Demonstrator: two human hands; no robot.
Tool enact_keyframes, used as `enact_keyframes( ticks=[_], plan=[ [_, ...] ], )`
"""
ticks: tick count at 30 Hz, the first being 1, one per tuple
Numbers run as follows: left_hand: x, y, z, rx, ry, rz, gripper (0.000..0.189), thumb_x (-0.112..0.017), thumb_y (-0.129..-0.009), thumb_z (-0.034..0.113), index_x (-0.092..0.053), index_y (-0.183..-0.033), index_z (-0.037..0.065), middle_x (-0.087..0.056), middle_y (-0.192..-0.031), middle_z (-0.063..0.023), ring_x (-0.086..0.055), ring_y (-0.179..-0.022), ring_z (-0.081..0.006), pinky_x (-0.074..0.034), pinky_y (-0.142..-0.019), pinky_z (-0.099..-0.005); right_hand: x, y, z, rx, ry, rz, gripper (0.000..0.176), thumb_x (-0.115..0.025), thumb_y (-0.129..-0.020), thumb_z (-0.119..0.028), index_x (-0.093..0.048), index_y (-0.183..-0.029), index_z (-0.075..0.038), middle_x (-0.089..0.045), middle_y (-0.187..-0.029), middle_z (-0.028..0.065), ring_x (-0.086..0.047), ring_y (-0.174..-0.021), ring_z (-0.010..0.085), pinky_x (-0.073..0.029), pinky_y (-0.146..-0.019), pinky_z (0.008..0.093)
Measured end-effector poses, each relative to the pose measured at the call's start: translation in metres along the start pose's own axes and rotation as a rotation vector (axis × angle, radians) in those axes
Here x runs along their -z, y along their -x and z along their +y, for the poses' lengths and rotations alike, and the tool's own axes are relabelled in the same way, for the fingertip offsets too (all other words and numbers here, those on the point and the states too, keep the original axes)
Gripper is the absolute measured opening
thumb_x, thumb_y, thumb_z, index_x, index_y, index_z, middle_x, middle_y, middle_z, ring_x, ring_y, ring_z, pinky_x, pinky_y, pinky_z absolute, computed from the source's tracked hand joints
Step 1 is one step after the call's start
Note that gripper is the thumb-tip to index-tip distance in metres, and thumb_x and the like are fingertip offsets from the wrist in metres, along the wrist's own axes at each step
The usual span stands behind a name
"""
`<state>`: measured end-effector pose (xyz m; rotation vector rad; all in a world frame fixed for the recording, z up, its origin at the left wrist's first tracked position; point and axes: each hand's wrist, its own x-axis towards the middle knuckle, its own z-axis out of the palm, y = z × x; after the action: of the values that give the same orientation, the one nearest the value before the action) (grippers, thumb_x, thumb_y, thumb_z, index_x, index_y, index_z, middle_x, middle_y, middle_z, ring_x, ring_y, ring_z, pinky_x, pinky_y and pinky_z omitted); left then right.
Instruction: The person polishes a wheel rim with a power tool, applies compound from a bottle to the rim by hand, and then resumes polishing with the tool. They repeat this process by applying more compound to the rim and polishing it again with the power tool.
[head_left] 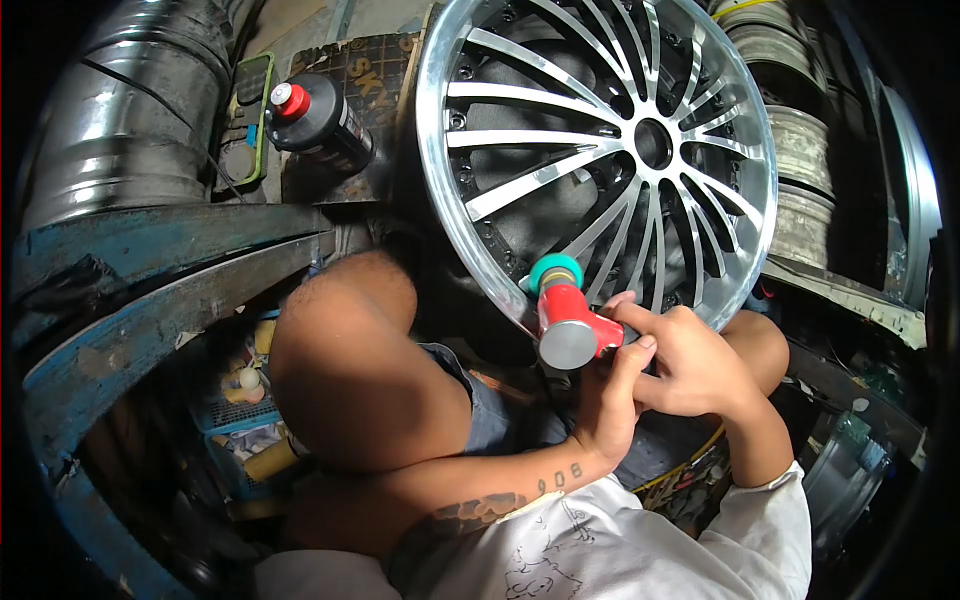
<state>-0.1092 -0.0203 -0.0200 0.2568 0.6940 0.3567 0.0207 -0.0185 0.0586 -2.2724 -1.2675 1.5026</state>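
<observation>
A small red power polisher (pixel 567 325) with a grey round cap and a green pad rests near the lower left rim of a multi-spoke alloy wheel (pixel 432 120). Its pad appears to touch the spokes close to the rim; the exact contact is hidden. My right hand (pixel 685 362) wraps around the polisher's handle from the right. From below, my left hand (pixel 612 410) also closes on the handle, its thumb up against the right hand's fingers. Much of the handle is hidden by my fingers. The wheel's spokes are bright silver, with dark gaps between them.
A dark bottle with a red cap (pixel 325 125) stands on a printed board (pixel 385 65) to the left, beside a green-edged tray (pixel 262 125). Metal rims (pixel 140 110) stack at far left, more rims (pixel 797 150) at right. A blue beam (pixel 160 240) runs beside my knee.
</observation>
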Motion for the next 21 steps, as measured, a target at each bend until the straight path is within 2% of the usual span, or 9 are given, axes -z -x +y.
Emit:
enact_keyframes(
  ticks=[7,10,14,16,19,21],
  plan=[
    [-0.001,0.0,-0.002,0.005,0.013,0.033,0.075,-0.062,-0.096,0.028,-0.033,-0.157,-0.005,-0.044,-0.15,-0.0176,-0.043,-0.144,-0.0252,-0.033,-0.12,-0.0369,-0.007,0.002,0.007,-0.006,-0.078,0.018,0.047,-0.073,-0.079,-0.02,-0.063,-0.121,0.0,-0.06,-0.061,0.0218,-0.069,-0.06,0.0403,-0.052,-0.057,0.0425],
    [-0.004,0.0,0.003,0.08,0.03,-0.021,0.075,-0.063,-0.096,0.028,-0.033,-0.157,-0.004,-0.045,-0.148,-0.0171,-0.046,-0.14,-0.0249,-0.036,-0.118,-0.0365,-0.015,0.011,0.013,-0.008,-0.153,0.1,0.047,-0.073,-0.079,-0.018,-0.063,-0.122,0.0,-0.06,-0.062,0.0222,-0.068,-0.059,0.0399,-0.051,-0.056,0.0411],
    [-0.013,0.006,0.025,0.151,-0.006,0.027,0.074,-0.064,-0.095,0.028,-0.034,-0.156,-0.003,-0.046,-0.147,-0.0171,-0.047,-0.138,-0.0249,-0.039,-0.115,-0.0364,-0.022,0.012,0.015,0.014,-0.236,0.199,0.044,-0.072,-0.079,-0.016,-0.064,-0.12,-0.001,-0.06,-0.064,0.0221,-0.068,-0.058,0.0389,-0.051,-0.056,0.0399],
    [-0.007,0.005,0.019,0.151,0.017,0.038,0.074,-0.064,-0.095,0.027,-0.035,-0.155,-0.004,-0.045,-0.147,-0.0175,-0.047,-0.138,-0.0251,-0.039,-0.115,-0.0366,-0.026,0.009,0.019,0.052,-0.23,0.161,0.043,-0.071,-0.079,-0.015,-0.065,-0.119,-0.001,-0.06,-0.065,0.022,-0.069,-0.059,0.0386,-0.051,-0.056,0.04],
    [0.0,0.006,0.011,0.168,-0.019,0.042,0.072,-0.06,-0.094,0.027,-0.036,-0.158,0.006,-0.045,-0.142,-0.013,-0.047,-0.133,-0.0208,-0.043,-0.108,-0.0345,-0.024,0.009,0.017,0.02,-0.233,0.109,0.042,-0.071,-0.08,-0.015,-0.065,-0.119,-0.001,-0.061,-0.066,0.0222,-0.068,-0.059,0.0382,-0.051,-0.057,0.0401],
    [-0.003,0.006,0.013,0.141,0.011,0.037,0.071,-0.061,-0.095,0.026,-0.036,-0.155,-0.001,-0.044,-0.146,-0.0165,-0.047,-0.136,-0.0235,-0.041,-0.112,-0.0362,-0.023,0.011,0.011,-0.011,-0.245,0.132,0.042,-0.07,-0.08,-0.016,-0.065,-0.119,-0.002,-0.06,-0.066,0.0224,-0.068,-0.059,0.0383,-0.051,-0.057,0.04]
  ],
)
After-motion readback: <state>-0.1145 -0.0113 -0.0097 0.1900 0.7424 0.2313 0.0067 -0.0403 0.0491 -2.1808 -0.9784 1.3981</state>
